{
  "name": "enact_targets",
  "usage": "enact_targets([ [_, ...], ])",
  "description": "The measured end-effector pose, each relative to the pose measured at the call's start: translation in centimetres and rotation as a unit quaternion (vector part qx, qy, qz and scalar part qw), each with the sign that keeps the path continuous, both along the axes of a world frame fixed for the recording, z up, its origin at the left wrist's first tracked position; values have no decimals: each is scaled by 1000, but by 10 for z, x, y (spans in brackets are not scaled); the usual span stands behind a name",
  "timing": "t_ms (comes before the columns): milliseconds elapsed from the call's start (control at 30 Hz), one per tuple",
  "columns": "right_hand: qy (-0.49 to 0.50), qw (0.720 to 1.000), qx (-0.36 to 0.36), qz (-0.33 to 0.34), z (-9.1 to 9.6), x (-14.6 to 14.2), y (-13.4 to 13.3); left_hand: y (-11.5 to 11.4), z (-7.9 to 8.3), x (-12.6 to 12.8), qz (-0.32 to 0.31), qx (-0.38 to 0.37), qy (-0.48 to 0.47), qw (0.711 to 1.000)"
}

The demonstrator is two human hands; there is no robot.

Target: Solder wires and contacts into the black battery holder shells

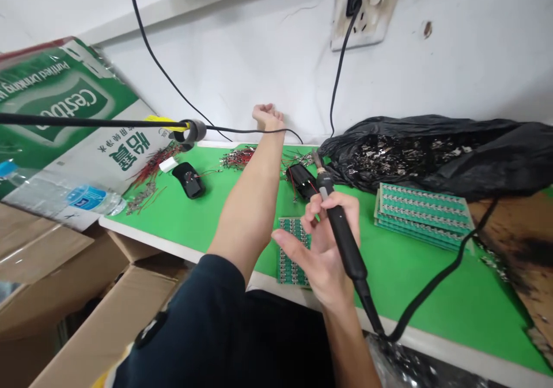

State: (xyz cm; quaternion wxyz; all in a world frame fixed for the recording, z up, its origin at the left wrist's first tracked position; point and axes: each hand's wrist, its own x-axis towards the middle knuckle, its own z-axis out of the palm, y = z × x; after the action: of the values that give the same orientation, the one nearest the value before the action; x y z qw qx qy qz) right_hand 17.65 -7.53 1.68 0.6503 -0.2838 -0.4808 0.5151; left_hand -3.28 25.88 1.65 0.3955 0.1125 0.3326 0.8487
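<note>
My right hand (324, 244) grips a black soldering iron (341, 232) like a pen, tip pointing up and away, its black cable (436, 278) trailing off to the right. Just below the hand lies a small green circuit board panel (290, 249) on the green mat (207, 215). My left arm stretches forward across the mat, and my left hand (268, 116) is closed into a fist near the white wall, beside a thin black cord (242, 130). What the fist holds, if anything, is hidden. A black plastic part with red wires (301, 181) lies beyond the iron.
A stack of green circuit boards (421, 214) sits right of the iron, in front of a black bag of metal parts (432, 151). Another black part (189, 179) and loose wire bundles (235, 158) lie left. Cardboard boxes (86, 296) and a water bottle (60, 195) stand at left.
</note>
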Motion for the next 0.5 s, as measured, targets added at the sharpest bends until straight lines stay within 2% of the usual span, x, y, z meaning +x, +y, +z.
enact_targets([
  [167, -16, 999, -22, 23, 1, -3, 1, 2, 2, 5, 42, -29, -34, 998],
  [500, -20, 1000, -18, 12, -4, -5, 4, -2, -1, -1, 45, -29, -39, 998],
])
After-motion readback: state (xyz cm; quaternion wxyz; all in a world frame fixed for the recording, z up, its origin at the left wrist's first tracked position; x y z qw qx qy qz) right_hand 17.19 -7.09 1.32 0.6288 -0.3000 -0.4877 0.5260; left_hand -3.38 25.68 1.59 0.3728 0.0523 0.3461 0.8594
